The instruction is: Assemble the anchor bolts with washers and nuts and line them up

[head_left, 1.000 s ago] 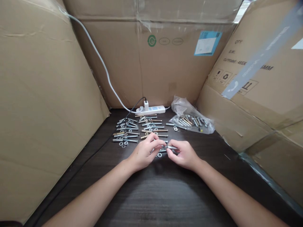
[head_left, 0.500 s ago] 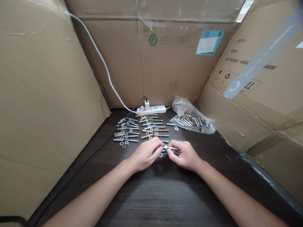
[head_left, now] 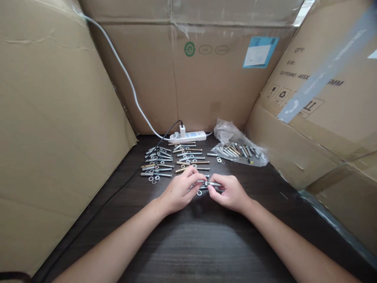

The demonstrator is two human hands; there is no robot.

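Observation:
A silvery expansion bolt (head_left: 216, 184) lies crosswise between my two hands, with a hex nut (head_left: 206, 183) on it. My right hand (head_left: 231, 191) is closed around its right part, thumb and index finger close to the nut. From the other side, the fingertips of my left hand (head_left: 184, 188) pinch the bolt's left end beside the nut. That end is partly hidden by the fingers. Below the bolt, a loose washer (head_left: 199, 193) lies on the dark table (head_left: 200, 243) near my left fingertips, and other metal parts behind it are partly covered.
Taken-apart bolts, sleeves, nuts and washers lie in two columns, left (head_left: 159, 160) and middle (head_left: 193, 158). At the right is a clear plastic bag (head_left: 228, 133) of bolts. Behind stand a white power strip (head_left: 191, 136) with cables and cardboard walls (head_left: 147, 70).
My left fingers have shifted slightly along the bolt toward the nut, and their grip around it has changed. My right hand keeps its hold in nearly the same place.

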